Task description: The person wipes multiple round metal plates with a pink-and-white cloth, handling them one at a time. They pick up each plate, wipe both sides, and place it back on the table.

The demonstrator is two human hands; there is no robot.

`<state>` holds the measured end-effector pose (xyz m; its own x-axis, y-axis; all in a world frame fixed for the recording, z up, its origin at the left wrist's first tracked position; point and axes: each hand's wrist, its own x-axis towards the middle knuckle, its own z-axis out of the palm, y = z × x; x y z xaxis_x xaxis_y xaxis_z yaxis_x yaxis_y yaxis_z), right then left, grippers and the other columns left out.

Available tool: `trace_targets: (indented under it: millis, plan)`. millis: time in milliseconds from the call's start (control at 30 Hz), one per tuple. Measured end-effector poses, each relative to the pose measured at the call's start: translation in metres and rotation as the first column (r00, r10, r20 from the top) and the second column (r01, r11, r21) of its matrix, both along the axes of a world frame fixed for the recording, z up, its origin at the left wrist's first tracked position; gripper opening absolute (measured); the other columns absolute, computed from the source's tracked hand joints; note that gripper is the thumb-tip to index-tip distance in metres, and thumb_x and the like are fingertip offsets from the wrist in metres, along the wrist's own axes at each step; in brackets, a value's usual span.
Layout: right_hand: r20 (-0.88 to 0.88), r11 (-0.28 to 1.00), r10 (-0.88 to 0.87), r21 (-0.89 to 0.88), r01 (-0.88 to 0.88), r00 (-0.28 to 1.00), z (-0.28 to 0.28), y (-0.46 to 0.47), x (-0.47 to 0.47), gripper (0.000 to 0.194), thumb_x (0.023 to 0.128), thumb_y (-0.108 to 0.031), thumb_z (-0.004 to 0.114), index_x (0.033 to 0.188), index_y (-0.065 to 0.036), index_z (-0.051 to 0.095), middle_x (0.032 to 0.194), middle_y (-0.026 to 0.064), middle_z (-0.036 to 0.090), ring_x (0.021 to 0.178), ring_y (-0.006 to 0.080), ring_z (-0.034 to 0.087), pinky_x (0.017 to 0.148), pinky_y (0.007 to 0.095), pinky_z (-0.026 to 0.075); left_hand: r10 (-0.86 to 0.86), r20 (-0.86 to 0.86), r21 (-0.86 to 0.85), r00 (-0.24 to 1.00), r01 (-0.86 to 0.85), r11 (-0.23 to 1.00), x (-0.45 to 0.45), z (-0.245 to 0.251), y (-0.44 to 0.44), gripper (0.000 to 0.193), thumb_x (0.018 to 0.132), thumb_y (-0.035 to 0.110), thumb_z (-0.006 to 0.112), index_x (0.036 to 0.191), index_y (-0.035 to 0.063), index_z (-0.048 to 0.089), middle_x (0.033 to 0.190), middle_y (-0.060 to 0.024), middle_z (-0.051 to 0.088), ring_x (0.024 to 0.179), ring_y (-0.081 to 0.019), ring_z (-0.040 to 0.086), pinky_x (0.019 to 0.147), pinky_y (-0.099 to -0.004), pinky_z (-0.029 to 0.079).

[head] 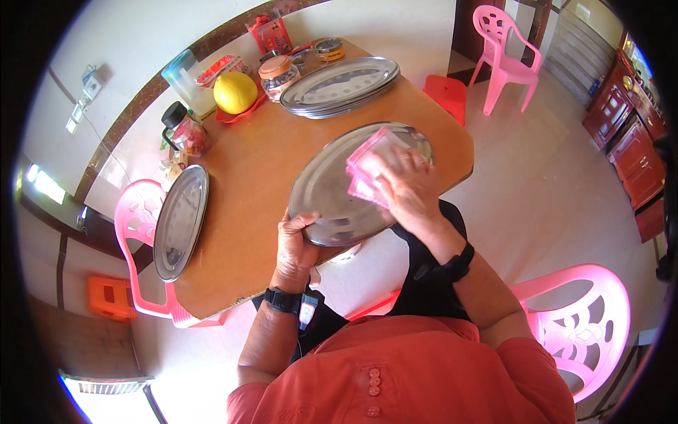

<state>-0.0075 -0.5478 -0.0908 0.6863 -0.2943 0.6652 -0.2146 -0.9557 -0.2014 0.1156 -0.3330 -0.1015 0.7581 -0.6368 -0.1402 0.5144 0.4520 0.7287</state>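
Observation:
An oval stainless steel platter [333, 175] is tilted over the near edge of the wooden table [249, 175]. My left hand [297, 241] grips its near left rim, the thumb on the upper face. My right hand [410, 188], slightly blurred, presses a folded white cloth with pink edging [373, 164] on the platter's right side. Beyond it lies a stack of similar oval platters [341, 87]. Another oval platter [181, 222] lies alone at the table's left edge.
Along the wall side stand a lidded jug [185, 130], a yellow round fruit [235, 93] on a red dish, a jar with an orange lid [278, 78] and a plastic pitcher [185, 85]. Pink plastic chairs [577, 328] and a red stool [446, 98] surround the table.

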Motion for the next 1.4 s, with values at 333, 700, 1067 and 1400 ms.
trace_targets:
  millis: [333, 700, 1067, 1400]
  plan:
    - [-0.023, 0.982, 0.185, -0.022, -0.186, 0.982, -0.011, 0.050, -0.005, 0.052, 0.094, -0.042, 0.069, 0.142, -0.025, 0.059, 0.147, 0.0104, 0.053, 0.135, 0.0367, 0.047, 0.104, 0.0532, 0.038, -0.023, -0.100, -0.115, 0.995, 0.011, 0.993, 0.006, -0.015, 0.009, 0.057, 0.090, 0.010, 0.077, 0.142, 0.0030, 0.055, 0.137, -0.0140, 0.062, 0.125, -0.0327, 0.059, 0.110, -0.0512, 0.048]
    - [0.092, 0.994, -0.093, 0.073, 0.086, 0.991, -0.018, -0.041, -0.010, 0.047, 0.099, -0.032, 0.065, 0.143, -0.016, 0.061, 0.147, 0.0143, 0.055, 0.134, 0.0365, 0.051, 0.111, 0.0485, 0.040, -0.095, 0.072, -0.043, 0.993, 0.098, 0.994, -0.017, 0.029, 0.010, 0.061, 0.073, -0.012, 0.073, 0.132, -0.0005, 0.061, 0.124, -0.0143, 0.068, 0.113, -0.0313, 0.066, 0.105, -0.0467, 0.053]
    - [0.441, 0.854, 0.476, -0.026, -0.520, 0.761, 0.084, 0.054, 0.001, 0.046, 0.093, -0.031, 0.073, 0.137, -0.020, 0.067, 0.155, 0.0122, 0.051, 0.138, 0.0404, 0.047, 0.106, 0.0507, 0.041, -0.257, 0.638, 0.283, 0.726, 0.090, 0.955, -0.029, 0.123, 0.021, 0.055, 0.078, -0.007, 0.077, 0.130, 0.0010, 0.064, 0.122, -0.0088, 0.071, 0.105, -0.0215, 0.070, 0.091, -0.0362, 0.059]
    - [0.454, 0.915, 0.403, -0.191, -0.354, 0.795, 0.106, 0.022, 0.000, 0.042, 0.087, -0.013, 0.073, 0.129, -0.017, 0.072, 0.132, 0.0101, 0.063, 0.117, 0.0330, 0.060, 0.097, 0.0454, 0.047, -0.446, 0.569, 0.479, 0.691, 0.163, 0.863, -0.038, 0.156, 0.051, 0.052, 0.074, -0.010, 0.082, 0.124, -0.0018, 0.071, 0.103, -0.0020, 0.076, 0.096, -0.0110, 0.068, 0.087, -0.0272, 0.056]
